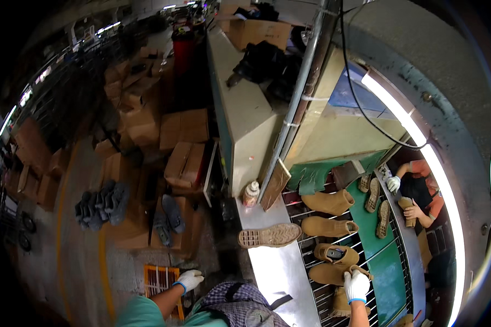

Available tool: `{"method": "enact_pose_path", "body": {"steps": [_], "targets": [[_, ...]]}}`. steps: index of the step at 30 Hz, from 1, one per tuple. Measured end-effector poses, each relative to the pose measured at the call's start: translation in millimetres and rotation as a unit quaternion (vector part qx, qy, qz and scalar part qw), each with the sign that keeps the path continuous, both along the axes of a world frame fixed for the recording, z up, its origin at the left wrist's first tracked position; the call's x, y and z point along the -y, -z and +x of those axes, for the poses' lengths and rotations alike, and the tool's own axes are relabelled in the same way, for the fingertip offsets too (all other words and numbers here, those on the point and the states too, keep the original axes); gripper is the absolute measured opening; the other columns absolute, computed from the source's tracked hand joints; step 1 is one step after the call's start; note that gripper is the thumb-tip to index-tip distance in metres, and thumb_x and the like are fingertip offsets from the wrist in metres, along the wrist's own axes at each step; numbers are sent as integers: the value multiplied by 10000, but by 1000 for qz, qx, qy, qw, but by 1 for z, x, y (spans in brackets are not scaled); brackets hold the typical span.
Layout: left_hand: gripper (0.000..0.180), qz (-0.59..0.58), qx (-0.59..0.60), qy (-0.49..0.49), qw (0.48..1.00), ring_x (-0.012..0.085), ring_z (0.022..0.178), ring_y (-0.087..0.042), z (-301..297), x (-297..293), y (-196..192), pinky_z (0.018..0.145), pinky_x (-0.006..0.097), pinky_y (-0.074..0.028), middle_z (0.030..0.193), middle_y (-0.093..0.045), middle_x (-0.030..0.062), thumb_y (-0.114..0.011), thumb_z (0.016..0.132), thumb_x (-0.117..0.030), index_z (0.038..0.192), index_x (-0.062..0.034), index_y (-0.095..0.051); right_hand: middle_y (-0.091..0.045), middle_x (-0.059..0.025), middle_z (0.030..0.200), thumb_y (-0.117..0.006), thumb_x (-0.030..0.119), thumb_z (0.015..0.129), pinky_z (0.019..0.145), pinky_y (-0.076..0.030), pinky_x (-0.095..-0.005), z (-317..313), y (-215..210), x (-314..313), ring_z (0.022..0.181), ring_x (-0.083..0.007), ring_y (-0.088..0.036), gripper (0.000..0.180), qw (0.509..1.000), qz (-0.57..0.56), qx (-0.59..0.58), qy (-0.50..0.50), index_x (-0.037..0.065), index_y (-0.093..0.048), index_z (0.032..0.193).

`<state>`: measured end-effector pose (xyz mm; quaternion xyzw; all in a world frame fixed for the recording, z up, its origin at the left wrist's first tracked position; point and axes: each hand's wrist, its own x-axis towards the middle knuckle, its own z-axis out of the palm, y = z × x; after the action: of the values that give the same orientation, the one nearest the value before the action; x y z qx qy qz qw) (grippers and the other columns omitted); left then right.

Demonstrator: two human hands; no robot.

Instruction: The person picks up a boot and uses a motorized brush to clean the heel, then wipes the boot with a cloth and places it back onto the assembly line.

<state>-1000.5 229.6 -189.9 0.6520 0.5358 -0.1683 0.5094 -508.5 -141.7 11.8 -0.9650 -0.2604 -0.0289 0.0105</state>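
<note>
My right hand [357, 285], in a white knitted glove, is closed at the ankle opening of a tan ankle boot [327, 274] lying on the rack of metal rods [320, 297]. Directly beyond it is another tan boot [333, 253], its opening facing up, with two more tan boots [324, 226] lying on their sides farther off. A further tan boot [341, 303] sits partly hidden below my right hand. My left hand [189, 279], also gloved, hangs over the floor beside an orange crate [161, 278], fingers loosely apart and holding nothing visible. On the metal ledge [278, 272] lies a tan sole [270, 235].
A bottle [251, 194] stands at the ledge's far end. Several loose soles [383, 219] lie on the green belt [384, 256]. Across it, a co-worker's hand [414, 212] holds a tan boot [405, 205]. Cardboard boxes [184, 163] and dark grey shoes [173, 213] are at left.
</note>
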Motion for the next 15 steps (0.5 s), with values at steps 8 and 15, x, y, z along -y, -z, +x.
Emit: {"method": "enact_pose_path", "body": {"steps": [8, 15], "targets": [[591, 103, 187, 96, 972, 354, 1334, -638, 135, -67, 3, 1141, 433, -490, 1417, -679, 216, -688, 967, -423, 1434, -62, -654, -743, -231, 932, -574, 338, 1072, 781, -574, -503, -161, -31, -44, 844, -431, -710, 336, 963, -18, -261, 66, 54, -750, 1103], [712, 179, 145, 160, 960, 430, 1370, -583, 227, -107, -37, 1160, 470, -467, 1518, -565, 260, -666, 964, -517, 1542, -120, -542, -631, -264, 1324, -615, 440, 1057, 1038, -486, -470, -193, 81, -75, 1225, -380, -611, 475, 944, 189, -195, 189, 97, -641, 1384]]}}
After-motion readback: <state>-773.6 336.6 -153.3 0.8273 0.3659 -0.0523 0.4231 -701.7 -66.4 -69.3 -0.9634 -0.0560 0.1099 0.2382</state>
